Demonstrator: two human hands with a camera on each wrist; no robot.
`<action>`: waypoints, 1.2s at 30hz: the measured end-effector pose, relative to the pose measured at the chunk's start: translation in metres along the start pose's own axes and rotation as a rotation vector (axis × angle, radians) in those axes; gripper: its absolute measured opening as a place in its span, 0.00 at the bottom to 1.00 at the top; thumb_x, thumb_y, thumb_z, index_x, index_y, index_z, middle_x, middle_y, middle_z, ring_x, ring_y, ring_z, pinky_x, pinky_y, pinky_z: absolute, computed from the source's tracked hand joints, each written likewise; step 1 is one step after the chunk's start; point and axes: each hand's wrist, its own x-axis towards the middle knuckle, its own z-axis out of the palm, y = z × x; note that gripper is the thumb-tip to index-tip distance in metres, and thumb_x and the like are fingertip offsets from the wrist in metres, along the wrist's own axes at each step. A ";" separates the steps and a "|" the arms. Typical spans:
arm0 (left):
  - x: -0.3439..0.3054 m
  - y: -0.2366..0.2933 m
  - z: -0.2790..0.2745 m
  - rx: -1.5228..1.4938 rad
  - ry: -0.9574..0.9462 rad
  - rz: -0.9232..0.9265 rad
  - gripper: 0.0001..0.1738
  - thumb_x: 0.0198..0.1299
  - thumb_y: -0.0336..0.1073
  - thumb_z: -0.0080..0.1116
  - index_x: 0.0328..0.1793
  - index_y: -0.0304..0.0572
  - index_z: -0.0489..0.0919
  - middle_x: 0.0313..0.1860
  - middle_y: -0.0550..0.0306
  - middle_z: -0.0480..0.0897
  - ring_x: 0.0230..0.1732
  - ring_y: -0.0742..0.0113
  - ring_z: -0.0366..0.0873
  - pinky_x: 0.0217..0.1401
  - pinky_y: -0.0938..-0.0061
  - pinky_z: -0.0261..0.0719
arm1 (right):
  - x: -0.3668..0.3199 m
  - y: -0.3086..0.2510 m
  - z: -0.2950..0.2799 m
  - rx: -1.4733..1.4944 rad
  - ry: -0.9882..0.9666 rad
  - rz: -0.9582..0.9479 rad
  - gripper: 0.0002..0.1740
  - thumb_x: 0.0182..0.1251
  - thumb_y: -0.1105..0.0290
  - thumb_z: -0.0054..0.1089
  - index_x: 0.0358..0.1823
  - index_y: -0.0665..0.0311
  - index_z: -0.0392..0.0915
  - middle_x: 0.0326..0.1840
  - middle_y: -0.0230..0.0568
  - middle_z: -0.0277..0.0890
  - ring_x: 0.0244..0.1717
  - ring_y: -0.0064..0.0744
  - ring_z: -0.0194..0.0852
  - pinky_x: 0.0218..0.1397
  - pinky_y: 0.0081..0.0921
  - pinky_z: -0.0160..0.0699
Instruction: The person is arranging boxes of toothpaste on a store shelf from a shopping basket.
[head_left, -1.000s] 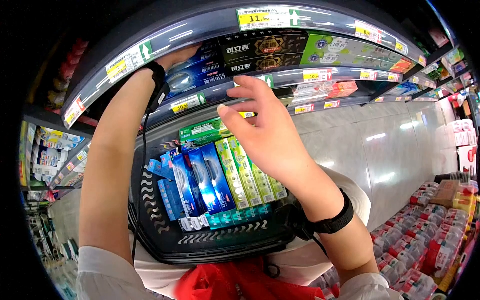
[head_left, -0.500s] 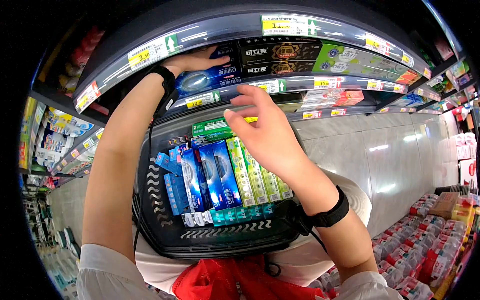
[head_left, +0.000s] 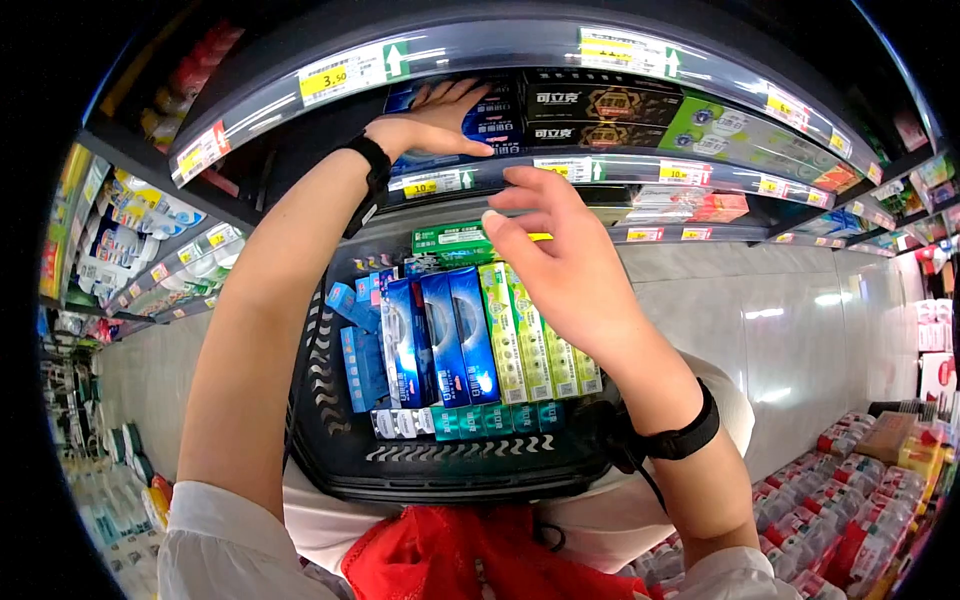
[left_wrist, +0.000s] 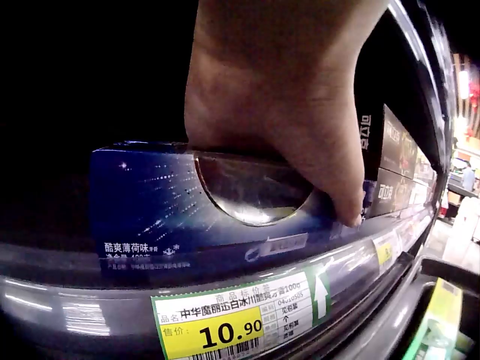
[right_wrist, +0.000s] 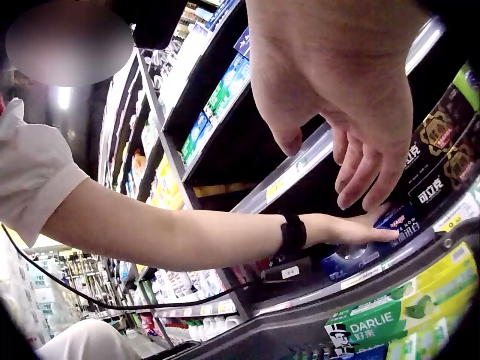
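Fingers (head_left: 452, 96) of left hand (head_left: 428, 128) lie atop blue box (head_left: 500, 120).

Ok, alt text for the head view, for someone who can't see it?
The person's left hand rests on a blue box on a shop shelf, while the right hand hovers open above a black basket packed with blue and green toothpaste boxes.

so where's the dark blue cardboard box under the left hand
Head view, top centre: the dark blue cardboard box lies on the shelf under the left hand, directly left of the black cardboard boxes.
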 end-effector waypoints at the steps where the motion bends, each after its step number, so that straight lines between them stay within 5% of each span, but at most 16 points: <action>1: 0.000 0.001 -0.001 0.009 -0.001 -0.006 0.53 0.47 0.64 0.52 0.72 0.46 0.43 0.72 0.46 0.41 0.73 0.53 0.33 0.72 0.58 0.31 | 0.000 0.001 0.001 0.001 -0.006 0.007 0.24 0.62 0.66 0.53 0.55 0.70 0.61 0.47 0.45 0.71 0.46 0.30 0.71 0.44 0.24 0.72; 12: 0.012 -0.005 0.002 0.017 -0.012 -0.082 0.52 0.47 0.65 0.51 0.73 0.52 0.42 0.72 0.46 0.43 0.73 0.48 0.37 0.72 0.56 0.39 | 0.001 0.002 0.006 -0.058 -0.030 0.033 0.22 0.62 0.66 0.52 0.55 0.70 0.61 0.46 0.43 0.70 0.45 0.29 0.70 0.45 0.23 0.72; 21: 0.024 -0.018 0.008 -0.016 0.064 -0.037 0.52 0.46 0.65 0.53 0.71 0.45 0.47 0.70 0.43 0.49 0.71 0.48 0.43 0.70 0.58 0.46 | 0.004 0.007 0.005 0.003 -0.003 -0.007 0.24 0.59 0.66 0.54 0.53 0.73 0.62 0.43 0.49 0.73 0.40 0.36 0.74 0.40 0.28 0.73; 36: 0.031 -0.026 0.015 -0.066 0.134 0.000 0.54 0.41 0.67 0.56 0.70 0.43 0.52 0.68 0.42 0.55 0.69 0.47 0.50 0.69 0.61 0.51 | 0.007 0.008 0.013 -0.015 -0.077 0.075 0.22 0.63 0.72 0.52 0.57 0.69 0.60 0.48 0.41 0.70 0.45 0.23 0.68 0.45 0.18 0.69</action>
